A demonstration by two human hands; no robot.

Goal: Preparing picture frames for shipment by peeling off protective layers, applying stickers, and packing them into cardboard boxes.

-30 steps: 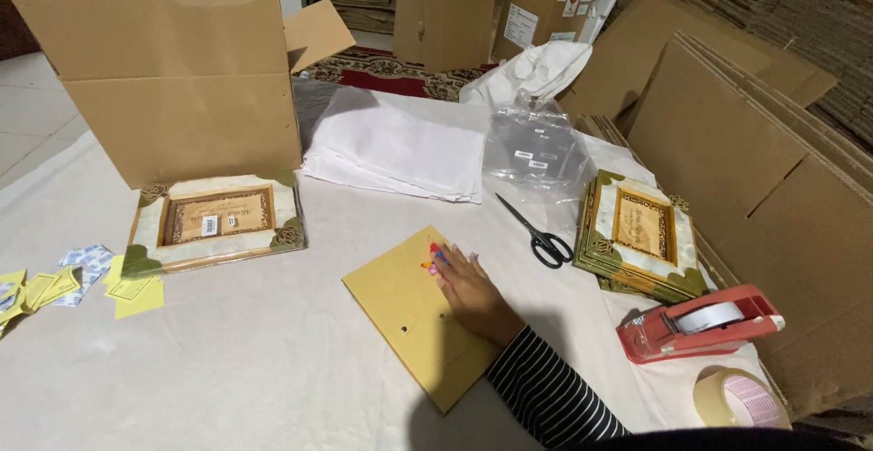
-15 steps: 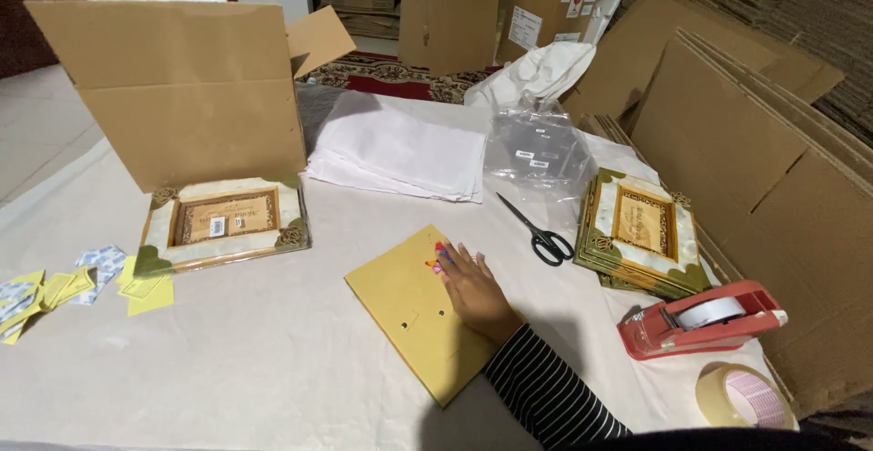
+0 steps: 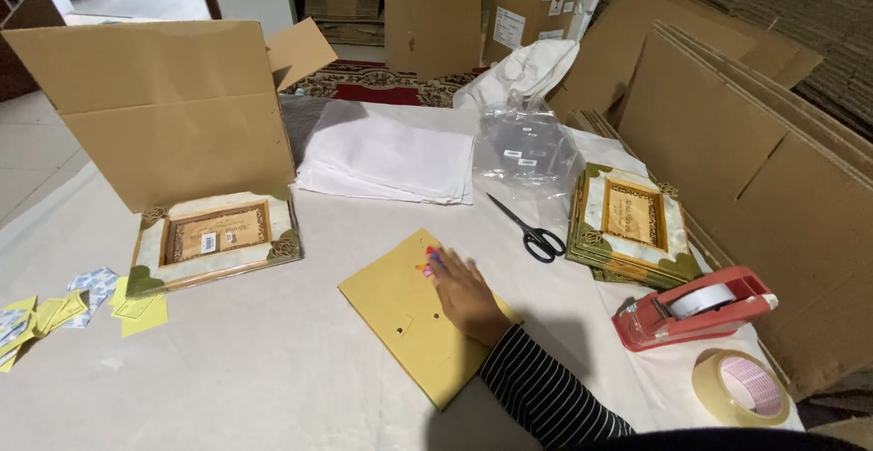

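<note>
The yellow board (image 3: 414, 315) lies flat on the bench (image 3: 273, 378), turned at an angle, with one corner toward the near edge. The right hand (image 3: 464, 292) rests on its right part, palm down, fingers (image 3: 435, 260) stretched out and open; it clamps nothing. The left hand is not in view.

Left of the board the bench cloth is bare and gives wide room up to a framed picture (image 3: 214, 237), which lies against the foot of an open carton (image 3: 164, 105). Small yellow and pale slips (image 3: 82, 301) lie at the left edge.

Behind the board, well apart, there is a stack of white sheets (image 3: 386, 155) and clear bags (image 3: 527, 146). Scissors (image 3: 532, 228) lie closed between the board and a pile of frames (image 3: 627, 224) on the right. A red tape dispenser (image 3: 696, 305) stands near the right edge, and a tape roll (image 3: 741, 387) lies just beside it at the corner. Flat cardboard sheets (image 3: 737, 151) lean along the right side.
</note>
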